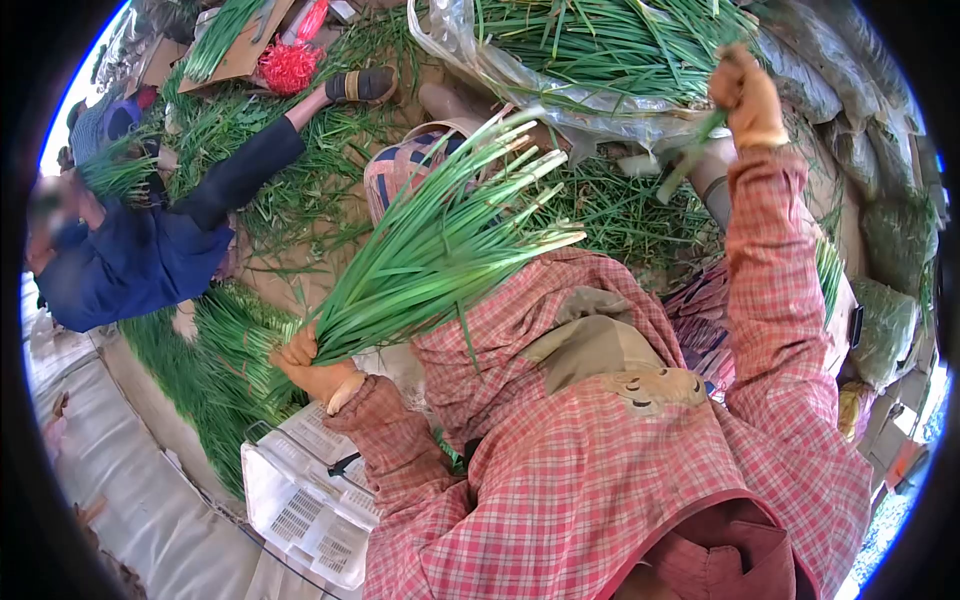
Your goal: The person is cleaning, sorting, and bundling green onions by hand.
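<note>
My left hand [312, 370] is wrapped round the lower end of a large bunch of long green stalks [430, 245]. The bunch fans out up and to the right across my lap, its pale cut ends toward the upper right. My right hand [745, 95] is raised at the upper right, its fingers closed. A few green leaves [692, 157] hang just below it, blurred. Behind them lies a heap of green stalks [600, 45] on clear plastic sheeting [590, 122].
A person in dark blue [140, 255] sits at the left, one leg stretched out. A white plastic crate [305, 500] stands at the lower left beside piled green stalks [190, 370]. Loose leaves [640, 215] litter the ground. Filled plastic bags [885, 330] line the right side.
</note>
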Tool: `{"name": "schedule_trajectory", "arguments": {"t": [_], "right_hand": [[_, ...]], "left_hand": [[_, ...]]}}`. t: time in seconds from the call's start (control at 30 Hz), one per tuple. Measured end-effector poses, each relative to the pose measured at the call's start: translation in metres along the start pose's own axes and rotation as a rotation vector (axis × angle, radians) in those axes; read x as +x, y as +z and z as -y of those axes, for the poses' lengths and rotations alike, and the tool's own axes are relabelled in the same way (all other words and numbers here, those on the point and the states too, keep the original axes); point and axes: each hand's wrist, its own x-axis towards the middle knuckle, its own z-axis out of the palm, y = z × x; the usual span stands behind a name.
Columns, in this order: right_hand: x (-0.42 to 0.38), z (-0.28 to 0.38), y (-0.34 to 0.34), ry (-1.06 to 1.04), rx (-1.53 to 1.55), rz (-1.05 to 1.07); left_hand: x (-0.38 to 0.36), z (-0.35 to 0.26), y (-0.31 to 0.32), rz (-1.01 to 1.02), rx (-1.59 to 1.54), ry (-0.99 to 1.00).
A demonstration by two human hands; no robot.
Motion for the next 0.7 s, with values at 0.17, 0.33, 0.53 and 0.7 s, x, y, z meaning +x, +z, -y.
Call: {"name": "schedule_trajectory", "arguments": {"t": [0.17,0.33,0.53,0.7], "right_hand": [[-0.085,-0.065,0.055,-0.682,-1.502,0.340],[-0.163,-0.115,0.166,-0.504,-1.469,0.568],[-0.181,-0.144,0.190,-0.447,-1.258,0.444],[-0.184,-0.144,0.184,-0.175,-0.580,0.571]], "left_hand": [[-0.020,-0.003,0.005,0.122,-0.033,-0.036],[-0.033,-0.016,0.009,0.349,-0.151,-0.086],[-0.051,-0.026,0.026,0.349,-0.061,-0.012],[-0.051,-0.026,0.049,0.427,-0.001,0.090]]}}
